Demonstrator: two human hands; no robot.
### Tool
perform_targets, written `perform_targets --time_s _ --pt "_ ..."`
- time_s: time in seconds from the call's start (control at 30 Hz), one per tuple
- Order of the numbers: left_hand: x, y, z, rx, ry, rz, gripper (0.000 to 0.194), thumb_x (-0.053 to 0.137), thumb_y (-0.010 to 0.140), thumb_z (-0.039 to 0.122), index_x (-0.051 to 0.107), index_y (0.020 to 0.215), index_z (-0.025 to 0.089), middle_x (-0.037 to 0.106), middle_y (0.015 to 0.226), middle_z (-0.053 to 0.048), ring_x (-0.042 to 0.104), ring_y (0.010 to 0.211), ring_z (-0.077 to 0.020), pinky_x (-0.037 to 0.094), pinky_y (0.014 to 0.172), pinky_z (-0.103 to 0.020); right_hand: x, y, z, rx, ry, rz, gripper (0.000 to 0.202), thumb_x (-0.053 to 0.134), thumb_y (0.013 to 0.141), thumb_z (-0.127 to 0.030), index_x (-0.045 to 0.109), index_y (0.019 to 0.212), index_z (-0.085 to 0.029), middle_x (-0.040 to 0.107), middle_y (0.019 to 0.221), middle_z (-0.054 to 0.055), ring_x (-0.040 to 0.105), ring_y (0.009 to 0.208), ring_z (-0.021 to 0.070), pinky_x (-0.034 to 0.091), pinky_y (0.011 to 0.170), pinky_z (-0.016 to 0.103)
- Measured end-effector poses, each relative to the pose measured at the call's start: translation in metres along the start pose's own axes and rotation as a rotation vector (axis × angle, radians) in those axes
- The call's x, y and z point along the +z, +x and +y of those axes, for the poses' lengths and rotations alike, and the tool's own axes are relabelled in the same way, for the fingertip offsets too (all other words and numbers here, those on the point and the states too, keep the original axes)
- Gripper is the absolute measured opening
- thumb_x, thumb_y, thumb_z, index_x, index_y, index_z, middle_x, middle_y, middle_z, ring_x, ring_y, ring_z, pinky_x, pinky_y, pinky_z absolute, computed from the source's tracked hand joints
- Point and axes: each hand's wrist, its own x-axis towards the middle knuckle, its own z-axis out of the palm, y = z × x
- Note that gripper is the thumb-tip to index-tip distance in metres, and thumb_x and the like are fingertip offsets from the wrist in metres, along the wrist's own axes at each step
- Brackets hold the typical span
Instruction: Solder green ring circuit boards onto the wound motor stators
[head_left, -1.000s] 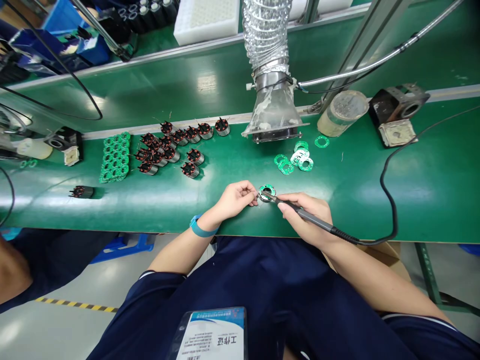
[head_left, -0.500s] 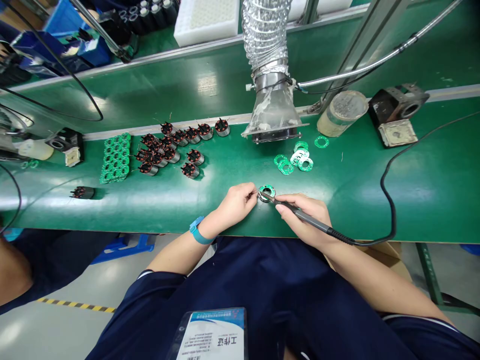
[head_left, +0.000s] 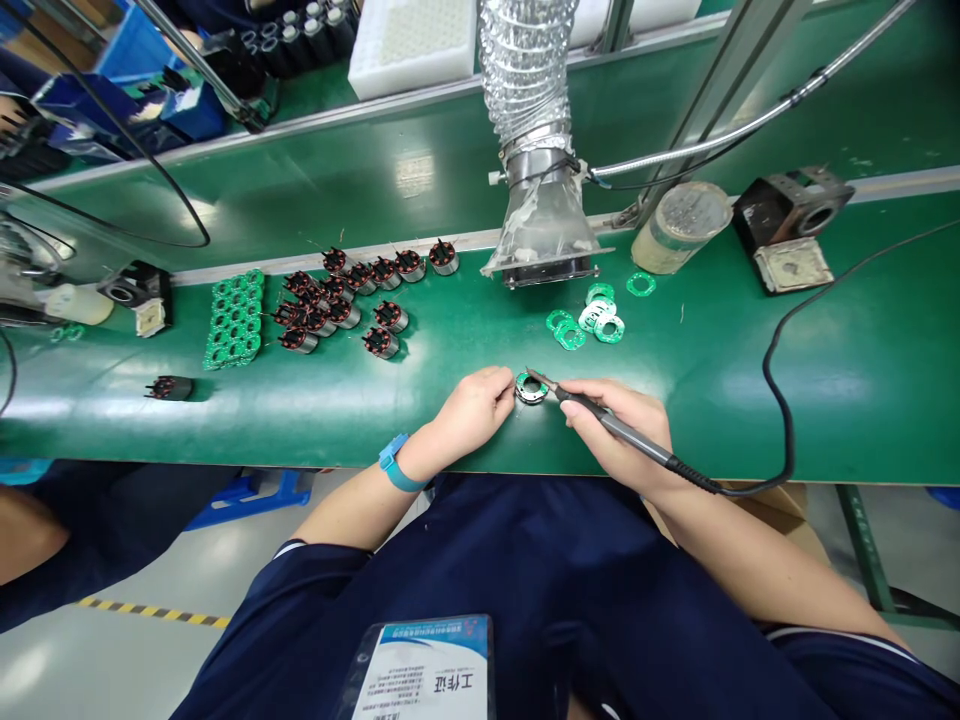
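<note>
A motor stator [head_left: 532,396] topped by a green ring-shaped circuit board stands on the bench in front of me. My left hand [head_left: 480,405] is closed in a pinch at the left edge of the stator; whatever is between its fingertips is hidden or too small to name. In my right hand [head_left: 630,425] is a soldering iron [head_left: 616,428], gripped like a pen. The iron's tip points left over the far right side of the ring board; I cannot tell whether it touches.
Loose green ring boards [head_left: 600,315] lie beneath a fume extractor hood [head_left: 546,235]. Wound stators [head_left: 319,312] and a stack of board panels [head_left: 234,320] are on the left. A cloudy jar [head_left: 679,228] and an iron stand [head_left: 795,230] are at the right. A person's arm [head_left: 30,535] shows left.
My right hand has drawn slightly right with the soldering iron, and the tip has shifted from the ring's left part to its far right side. My left hand stays almost still.
</note>
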Motion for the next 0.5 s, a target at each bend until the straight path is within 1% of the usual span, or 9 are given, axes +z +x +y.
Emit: perform_targets --time_s 0.13,0.2,0.23,0.3,0.33,0.37,0.4,0.43,0.5 --pt "0.000 0.000 0.000 -0.006 0.013 -0.005 0.016 0.050 0.094 0.012 0.051 0.080 0.020 0.054 0.075 -0.001 0.051 0.070 -0.0162 0.038 0.067 -0.030 -0.005 0.005 0.006 0.015 0.001 0.018 0.025 0.068 0.095 -0.035 0.073 0.118 -0.026 0.081 0.106 0.005 0.078 0.089 0.0215 0.063 0.088 0.038" --pt "-0.001 0.000 0.001 -0.012 0.019 -0.011 0.016 0.050 0.094 0.011 0.052 0.081 0.020 0.054 0.075 -0.001 0.051 0.070 -0.0159 0.038 0.066 -0.029 -0.006 0.007 0.011 -0.008 0.014 0.007 0.033 0.069 0.096 -0.038 0.070 0.126 -0.026 0.081 0.108 0.005 0.078 0.095 0.0227 0.062 0.092 0.038" --pt "-0.001 0.000 0.002 -0.015 0.021 -0.016 0.016 0.050 0.094 0.011 0.052 0.081 0.020 0.054 0.075 -0.001 0.051 0.070 -0.0157 0.038 0.066 -0.029 -0.006 0.008 0.014 -0.024 0.020 -0.009 0.038 0.068 0.096 -0.039 0.068 0.131 -0.026 0.081 0.105 0.005 0.078 0.095 0.0225 0.063 0.091 0.037" --pt "-0.002 0.000 0.003 -0.022 0.027 -0.025 0.017 0.049 0.094 0.011 0.052 0.080 0.019 0.054 0.075 -0.001 0.050 0.069 -0.0154 0.038 0.066 -0.029 -0.005 0.011 0.020 -0.050 0.017 -0.066 0.043 0.065 0.098 -0.040 0.063 0.139 -0.025 0.081 0.089 0.002 0.078 0.083 0.0196 0.063 0.085 0.034" --pt "-0.003 0.000 0.004 -0.024 0.028 -0.026 0.017 0.049 0.094 0.011 0.051 0.080 0.019 0.054 0.075 -0.001 0.050 0.069 -0.0153 0.038 0.066 -0.029 -0.004 0.013 0.023 -0.063 0.005 -0.093 0.043 0.064 0.099 -0.040 0.063 0.139 -0.025 0.080 0.082 0.000 0.077 0.074 0.0176 0.063 0.081 0.031" --pt "-0.003 0.001 0.004 -0.023 0.027 -0.026 0.017 0.049 0.094 0.011 0.051 0.080 0.019 0.053 0.074 -0.001 0.049 0.068 -0.0151 0.038 0.065 -0.029 -0.001 0.015 0.026 -0.082 -0.011 -0.112 0.040 0.063 0.100 -0.039 0.065 0.137 -0.025 0.078 0.078 -0.001 0.075 0.069 0.0161 0.063 0.078 0.030" --pt "-0.003 0.001 0.004 -0.021 0.024 -0.023 0.017 0.049 0.094 0.011 0.051 0.080 0.019 0.053 0.074 0.000 0.049 0.068 -0.0150 0.038 0.065 -0.028 0.001 0.018 0.028 -0.106 -0.026 -0.124 0.036 0.063 0.100 -0.037 0.067 0.133 -0.026 0.078 0.079 -0.001 0.074 0.067 0.0154 0.062 0.077 0.029" --pt "-0.003 0.001 0.004 -0.016 0.020 -0.018 0.017 0.049 0.094 0.011 0.051 0.080 0.019 0.052 0.073 0.000 0.049 0.068 -0.0149 0.037 0.065 -0.028 0.004 0.020 0.031 -0.137 -0.036 -0.129 0.031 0.063 0.100 -0.036 0.070 0.129 -0.027 0.078 0.083 0.000 0.073 0.070 0.0157 0.062 0.079 0.030" --pt "-0.003 0.001 0.003 -0.003 0.008 -0.011 0.016 0.049 0.095 0.012 0.051 0.081 0.019 0.053 0.073 0.000 0.049 0.068 -0.0148 0.037 0.065 -0.028 0.011 0.025 0.036 -0.200 -0.038 -0.135 0.027 0.065 0.098 -0.032 0.071 0.124 -0.028 0.079 0.100 0.004 0.074 0.087 0.0192 0.061 0.088 0.034"
